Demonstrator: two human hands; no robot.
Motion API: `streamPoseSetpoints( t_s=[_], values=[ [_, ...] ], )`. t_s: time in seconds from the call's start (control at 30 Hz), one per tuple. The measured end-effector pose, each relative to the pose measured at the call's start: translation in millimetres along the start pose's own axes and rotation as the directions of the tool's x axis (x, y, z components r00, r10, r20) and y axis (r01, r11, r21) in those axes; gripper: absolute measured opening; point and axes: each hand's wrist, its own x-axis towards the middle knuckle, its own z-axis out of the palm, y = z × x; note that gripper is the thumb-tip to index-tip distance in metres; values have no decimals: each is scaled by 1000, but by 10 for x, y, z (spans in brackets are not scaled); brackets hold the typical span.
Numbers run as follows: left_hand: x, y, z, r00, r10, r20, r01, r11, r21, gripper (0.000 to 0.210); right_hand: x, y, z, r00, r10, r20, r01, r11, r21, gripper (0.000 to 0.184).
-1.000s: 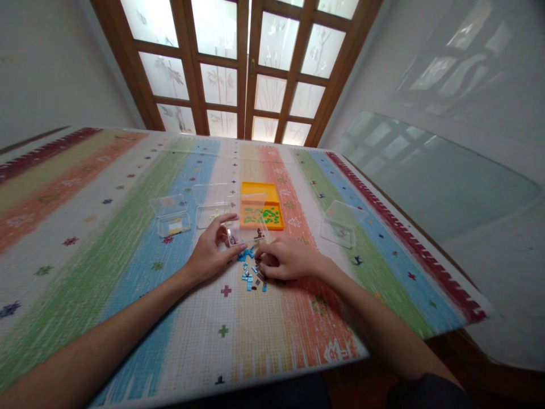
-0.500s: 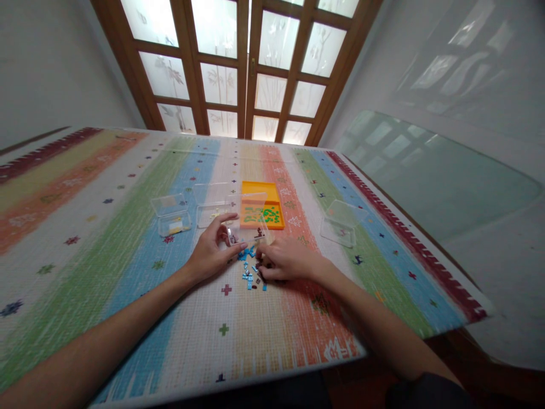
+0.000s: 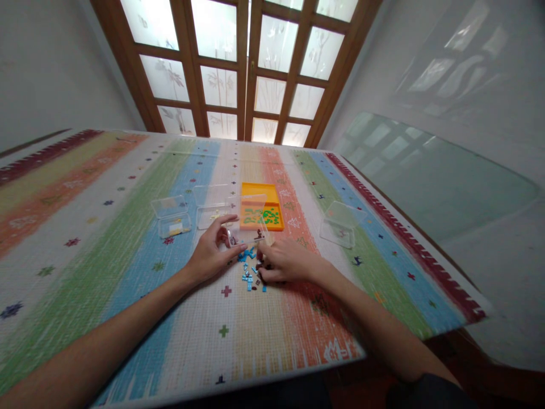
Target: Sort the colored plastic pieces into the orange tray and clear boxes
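My left hand [image 3: 212,250] grips a clear plastic box [image 3: 242,236] by its left side, fingers behind and thumb in front. The box's transparent lid stands raised, and a few dark brown pieces [image 3: 259,234] lie inside at the right. On the cloth just below is a loose pile of small blue pieces [image 3: 250,279], mixed with some brown ones. My right hand [image 3: 281,261] rests at the pile's right edge, its fingers curled together over dark pieces. What those fingertips hold, if anything, is hidden.
Behind the held box lies an open orange case [image 3: 279,218] with green pieces. Two open clear boxes, one nearer [image 3: 204,218] and one farther left [image 3: 164,230], contain pale or yellowish pieces. Another open clear box [image 3: 336,236] stands at right. A striped tablecloth [image 3: 191,341] covers the table.
My right hand's fingers have shifted slightly among the dark pieces at the pile's right edge. My left hand and the box stay in place.
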Motion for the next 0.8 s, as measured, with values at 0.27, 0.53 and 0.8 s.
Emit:
streamPoseSetpoints(
  t_s=[0.27,0.53,0.8],
  values=[
    [2,4,4,1000,-11,4,11,1000,-12,68,-11,11,-114,999,-1,34,-1,998,59,16],
    [2,-4,2,1000,-12,14,13,1000,-11,68,13,38,-80,1000,1,17,-2,999,47,19],
    [6,-15,6,1000,-14,11,14,1000,-14,69,5,29,-70,1000,-28,-14,28,999,22,14]
  ],
)
